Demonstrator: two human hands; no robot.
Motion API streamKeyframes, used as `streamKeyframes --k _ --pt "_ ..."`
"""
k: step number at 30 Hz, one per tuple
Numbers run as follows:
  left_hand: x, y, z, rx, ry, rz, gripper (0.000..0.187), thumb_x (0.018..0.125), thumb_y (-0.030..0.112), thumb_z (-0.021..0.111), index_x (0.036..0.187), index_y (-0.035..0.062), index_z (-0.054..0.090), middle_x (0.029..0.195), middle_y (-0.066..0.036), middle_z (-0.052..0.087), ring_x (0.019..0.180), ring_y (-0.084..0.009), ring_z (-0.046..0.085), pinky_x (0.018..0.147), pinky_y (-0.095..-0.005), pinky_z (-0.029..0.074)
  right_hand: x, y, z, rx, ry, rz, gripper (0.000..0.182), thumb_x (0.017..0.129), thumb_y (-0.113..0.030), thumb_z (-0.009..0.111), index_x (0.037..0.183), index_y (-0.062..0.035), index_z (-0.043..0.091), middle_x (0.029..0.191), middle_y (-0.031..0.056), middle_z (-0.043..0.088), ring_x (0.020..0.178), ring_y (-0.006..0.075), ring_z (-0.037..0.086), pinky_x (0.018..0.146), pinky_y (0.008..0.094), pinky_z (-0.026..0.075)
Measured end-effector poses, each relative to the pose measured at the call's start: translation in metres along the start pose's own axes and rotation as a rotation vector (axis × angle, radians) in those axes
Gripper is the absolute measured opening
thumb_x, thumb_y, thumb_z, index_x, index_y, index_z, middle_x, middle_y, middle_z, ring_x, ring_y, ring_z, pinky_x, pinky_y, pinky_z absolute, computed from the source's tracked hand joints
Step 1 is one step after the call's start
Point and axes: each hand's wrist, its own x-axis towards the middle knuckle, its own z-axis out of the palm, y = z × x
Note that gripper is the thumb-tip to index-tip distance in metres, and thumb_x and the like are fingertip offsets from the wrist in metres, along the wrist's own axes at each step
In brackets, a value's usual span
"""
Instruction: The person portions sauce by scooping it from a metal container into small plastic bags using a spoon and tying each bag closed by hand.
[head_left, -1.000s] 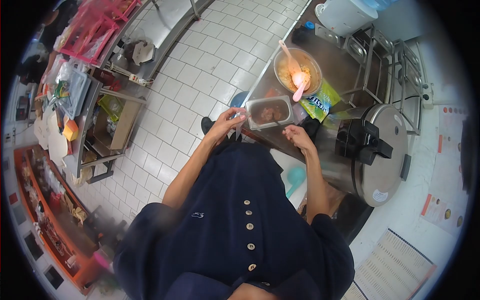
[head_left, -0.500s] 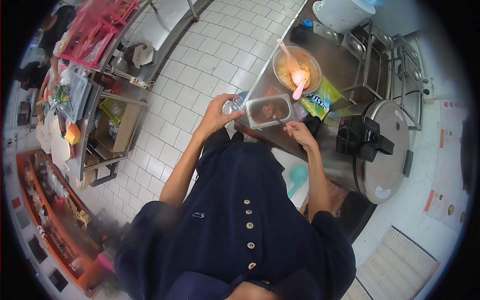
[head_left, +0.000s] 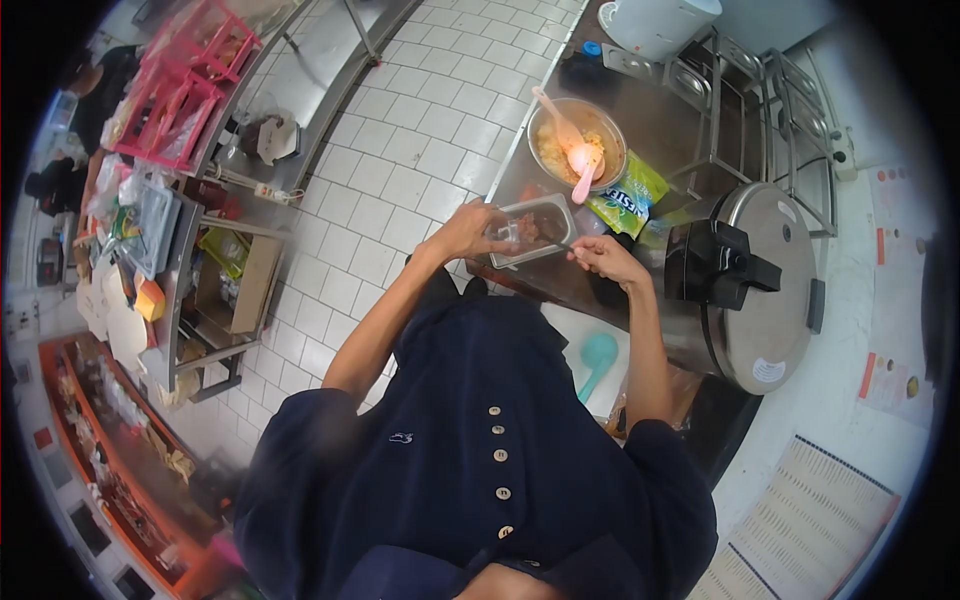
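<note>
A small clear plastic cup [head_left: 506,236] is in my left hand [head_left: 462,232], its fingers closed round it. The cup is over the left part of a rectangular steel pan [head_left: 562,206] with reddish-brown chunky food [head_left: 537,230] in it. My right hand [head_left: 612,262] pinches the thin dark handle of a utensil [head_left: 560,244] that reaches into the pan; its working end is hard to make out. Just beyond the pan stands a round metal bowl [head_left: 537,160] of yellowish food, with a peach spatula [head_left: 562,125] and a pink spoon [head_left: 583,188] in it.
A green packet [head_left: 628,200] lies beside the bowl. To the right stands a large steel cooker [head_left: 775,300] with a black handle. A teal ladle [head_left: 600,350] rests on a white surface near my right forearm. Across the tiled floor [head_left: 400,150] are shelves with pink crates [head_left: 175,120].
My left hand has brought the clear cup rightward from beside the pan to over it. My right hand still holds the utensil in the pan. The view has shifted slightly.
</note>
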Motion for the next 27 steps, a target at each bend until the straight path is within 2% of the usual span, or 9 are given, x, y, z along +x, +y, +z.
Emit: streamKeyframes --k 1,3,7,9,10,12,15,19,27 --pt "0.006 0.006 -0.003 -0.108 -0.084 0.022 0.059 0.075 0.044 0.078 0.114 0.0001 0.069 0.103 -0.017 0.068 0.098 -0.0337 0.062 0.088 -0.0417 0.048 0.001 -0.001 0.000 0.010 0.010 0.001 0.021 0.099 -0.021 0.056 0.099 -0.0034 0.067 0.075 -0.0041 0.056 0.067 0.0048 0.048 0.059 0.0215 0.038" --pt "0.014 0.008 0.002 -0.140 -0.087 0.071 0.057 0.076 0.040 0.078 0.115 0.0005 0.069 0.104 -0.017 0.068 0.097 -0.0332 0.063 0.087 -0.0414 0.049 0.006 -0.003 0.002 -0.027 -0.063 -0.124 0.023 0.098 -0.021 0.058 0.100 -0.0001 0.067 0.078 -0.0038 0.060 0.068 0.0052 0.050 0.061 0.0222 0.041" --pt "0.025 0.021 -0.002 -0.252 -0.170 0.084 0.054 0.076 0.028 0.080 0.120 0.0019 0.066 0.107 -0.017 0.069 0.097 -0.0305 0.065 0.088 -0.0387 0.050 0.008 -0.014 0.007 -0.135 0.048 -0.275 0.021 0.096 -0.020 0.060 0.101 -0.0013 0.068 0.075 -0.0009 0.063 0.061 0.0111 0.053 0.063 0.0254 0.044" --pt "0.025 0.021 0.003 -0.288 -0.123 0.121 0.056 0.075 0.026 0.080 0.123 0.0022 0.064 0.109 -0.016 0.069 0.098 -0.0290 0.065 0.089 -0.0375 0.051 -0.011 -0.052 0.013 -0.619 0.323 -0.162 0.016 0.091 -0.014 0.062 0.098 -0.0012 0.069 0.085 0.0097 0.070 0.068 0.0250 0.062 0.070 0.0348 0.050" --pt "0.026 0.018 0.005 -0.325 -0.071 0.155 0.058 0.075 0.024 0.080 0.125 0.0025 0.062 0.110 -0.015 0.068 0.099 -0.0275 0.066 0.090 -0.0363 0.051 -0.014 -0.057 0.017 -0.615 0.327 -0.162 0.016 0.091 -0.014 0.062 0.098 -0.0012 0.069 0.085 0.0097 0.070 0.068 0.0250 0.062 0.070 0.0348 0.050" --pt "0.027 0.013 0.010 -0.347 -0.084 0.125 0.059 0.074 0.023 0.080 0.127 0.0032 0.061 0.113 -0.015 0.068 0.101 -0.0263 0.066 0.092 -0.0360 0.051 -0.019 -0.063 0.026 -0.753 0.578 -0.297 0.014 0.087 -0.012 0.061 0.093 -0.0083 0.073 0.084 0.0185 0.067 0.081 0.0380 0.063 0.075 0.0449 0.049" --pt "0.025 0.015 0.008 -0.396 -0.054 0.048 0.060 0.074 0.022 0.080 0.128 0.0040 0.061 0.118 -0.013 0.068 0.105 -0.0243 0.066 0.093 -0.0365 0.051 -0.023 -0.076 0.033 -0.920 0.665 -0.349 0.014 0.086 -0.013 0.063 0.092 -0.0070 0.073 0.084 0.0170 0.066 0.086 0.0367 0.063 0.075 0.0459 0.048" --pt "0.018 0.024 0.002 -0.477 0.106 -0.021 0.059 0.074 0.021 0.081 0.127 0.0037 0.061 0.121 -0.011 0.067 0.108 -0.0233 0.065 0.092 -0.0378 0.053 -0.028 -0.087 0.038 -0.935 0.679 -0.364 0.012 0.085 -0.010 0.062 0.091 -0.0060 0.072 0.083 0.0158 0.065 0.089 0.0351 0.062 0.075 0.0466 0.047" --pt "0.014 0.012 0.011 -0.531 0.221 -0.046 0.059 0.075 0.024 0.082 0.127 0.0059 0.062 0.122 -0.010 0.067 0.110 -0.0219 0.064 0.092 -0.0375 0.052 -0.038 -0.098 0.031 -0.881 0.646 -0.368 0.011 0.084 -0.009 0.063 0.091 -0.0060 0.070 0.088 0.0148 0.067 0.088 0.0363 0.063 0.075 0.0468 0.048"
